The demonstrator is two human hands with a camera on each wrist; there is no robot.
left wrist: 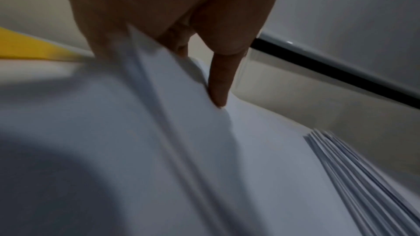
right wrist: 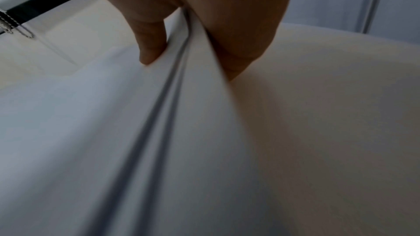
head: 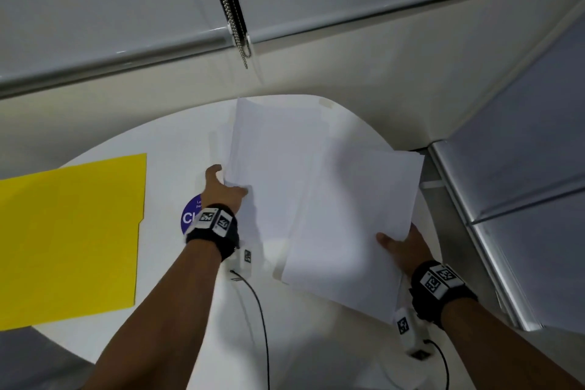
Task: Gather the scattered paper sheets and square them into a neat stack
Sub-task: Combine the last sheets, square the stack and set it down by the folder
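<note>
Head view: round white table (head: 177,142), person's two bare forearms reaching in, each with a black wrist strap carrying printed marker tags.

Left hand (head: 221,188) grips the left edge of a bundle of white paper sheets (head: 278,168). Thumb lies on top of the sheets; the other fingers are hidden under the paper in this view. Left wrist view confirms: one finger (left wrist: 219,82) presses onto the upper face of the sheets (left wrist: 261,150), edges of several sheets run out from the palm, so the grip is a closed pinch on the paper. Sheet edges at lower right of that view are fanned, not flush.

Right hand (head: 403,247) holds a second group of sheets (head: 354,215) at its right near edge, thumb on top, fingers beneath. Right wrist view: thumb (right wrist: 152,46) and fingers clamp the paper (right wrist: 113,114) between them, two or three sheet edges visible as separate lines. Closed pinch here too.

The two groups overlap in the middle, above the right half of the table; the right group sits at an angle to the left group and its far corner overhangs the table rim. Whether the sheets touch the tabletop cannot be told.

Yellow folder (head: 69,231) lies flat on the left of the table, well apart from the paper. A purple round sticker (head: 190,215) shows just beside the left wrist. A bead chain (head: 234,9) hangs from the blind behind.
</note>
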